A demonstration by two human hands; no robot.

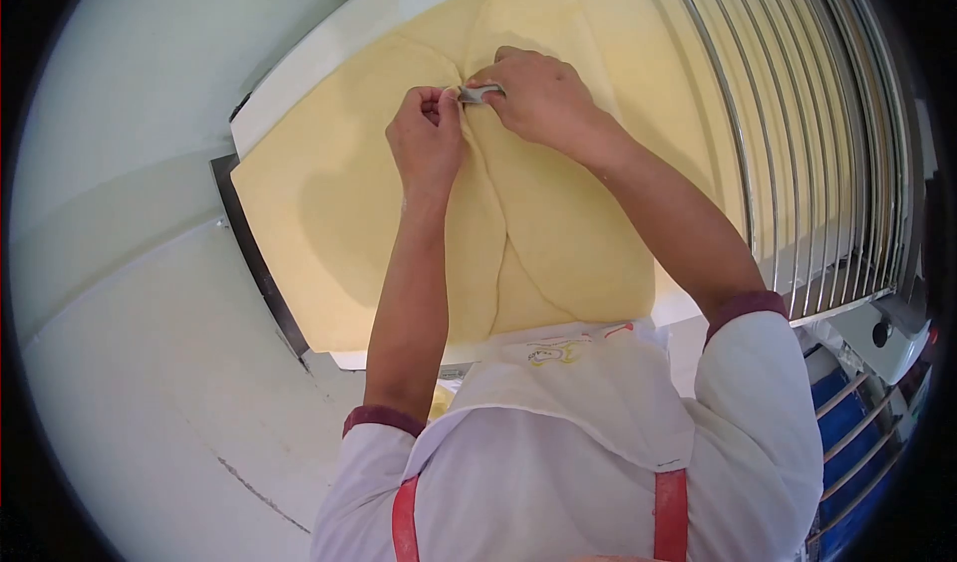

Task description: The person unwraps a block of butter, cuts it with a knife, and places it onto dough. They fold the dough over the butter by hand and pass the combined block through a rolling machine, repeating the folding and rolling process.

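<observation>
A wide sheet of pale yellow dough (pixel 344 203) lies across the white bed of a machine, with overlapping edges forming a seam down its middle. At the upper part of that seam, my left hand (pixel 427 143) is closed, thumb and forefinger pinching the dough edge. My right hand (pixel 541 96) is closed round a small grey metal blade (pixel 482 94). The blade points left toward my left fingertips, right at the seam. Its handle, if any, is hidden in my fingers. Below my hands, the seam splits into two diverging edges near my apron.
A curved metal bar guard (pixel 768 114) rises over the dough on the right. The white bed (pixel 289 79) shows along the upper left, with a dark edge strip (pixel 261 263) below it. A blue object (pixel 847 432) sits behind rails at lower right.
</observation>
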